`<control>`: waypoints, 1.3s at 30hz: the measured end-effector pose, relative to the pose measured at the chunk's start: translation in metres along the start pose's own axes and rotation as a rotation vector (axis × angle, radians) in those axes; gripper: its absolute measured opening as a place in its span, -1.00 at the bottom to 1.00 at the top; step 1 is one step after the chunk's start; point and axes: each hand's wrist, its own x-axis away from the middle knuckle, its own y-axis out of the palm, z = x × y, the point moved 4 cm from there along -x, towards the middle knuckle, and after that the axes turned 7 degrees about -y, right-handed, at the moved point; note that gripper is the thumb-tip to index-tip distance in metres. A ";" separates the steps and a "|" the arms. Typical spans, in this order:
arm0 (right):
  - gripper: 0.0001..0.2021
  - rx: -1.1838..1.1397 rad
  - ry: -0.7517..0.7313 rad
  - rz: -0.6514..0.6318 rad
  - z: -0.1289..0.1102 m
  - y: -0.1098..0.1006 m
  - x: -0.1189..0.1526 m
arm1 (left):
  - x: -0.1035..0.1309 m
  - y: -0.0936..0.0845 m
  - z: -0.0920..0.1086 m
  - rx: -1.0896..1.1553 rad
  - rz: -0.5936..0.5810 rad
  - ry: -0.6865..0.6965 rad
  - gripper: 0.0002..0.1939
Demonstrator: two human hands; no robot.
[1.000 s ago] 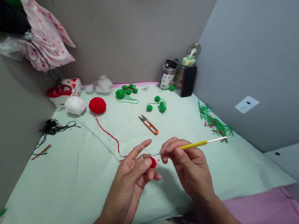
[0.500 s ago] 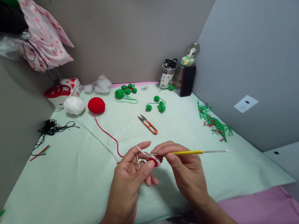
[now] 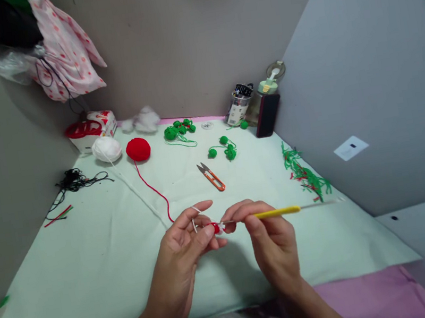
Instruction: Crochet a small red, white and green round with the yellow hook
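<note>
My left hand (image 3: 182,244) pinches a small red and white crochet piece (image 3: 216,228) between thumb and fingers, with white yarn looped over the raised index finger. In my right hand (image 3: 268,233) is a crochet hook with a yellow handle (image 3: 279,212). Its thin metal tip meets the piece, and its other end points right. One red strand runs from a red yarn ball (image 3: 138,149) toward my left hand, beside a white strand from a white yarn ball (image 3: 106,149). Orange thread snips (image 3: 211,177) lie beyond my hands on the pale green cloth (image 3: 104,267).
Green yarn bundles (image 3: 229,151) and stuffing (image 3: 145,120) lie at the back. A pen cup (image 3: 237,108), a bottle (image 3: 267,86) and a phone (image 3: 268,114) stand back right. Green scraps (image 3: 307,173) lie right, black yarn (image 3: 74,180) left. A dotted cloth (image 3: 64,53) hangs upper left.
My right hand and the hook have moved slightly right, away from my left hand. The crochet piece is turned and shows less between the fingers.
</note>
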 end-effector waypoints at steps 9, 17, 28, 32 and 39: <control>-0.70 0.719 -0.506 -0.214 -0.018 0.011 0.013 | -0.005 -0.003 -0.004 0.020 -0.060 -0.039 -0.52; -0.81 0.048 -0.055 0.014 -0.001 0.004 -0.003 | -0.004 0.002 0.003 0.058 -0.096 -0.084 -0.58; -0.69 0.354 -0.246 -0.020 -0.008 -0.002 0.003 | -0.010 -0.001 -0.001 0.184 -0.035 -0.179 -0.63; -0.82 0.038 -0.019 0.013 0.000 -0.001 -0.005 | -0.009 -0.001 0.003 0.124 -0.011 -0.059 -0.65; -0.85 0.038 0.032 0.002 0.006 0.003 -0.004 | -0.004 0.003 -0.003 0.048 -0.030 -0.037 -0.58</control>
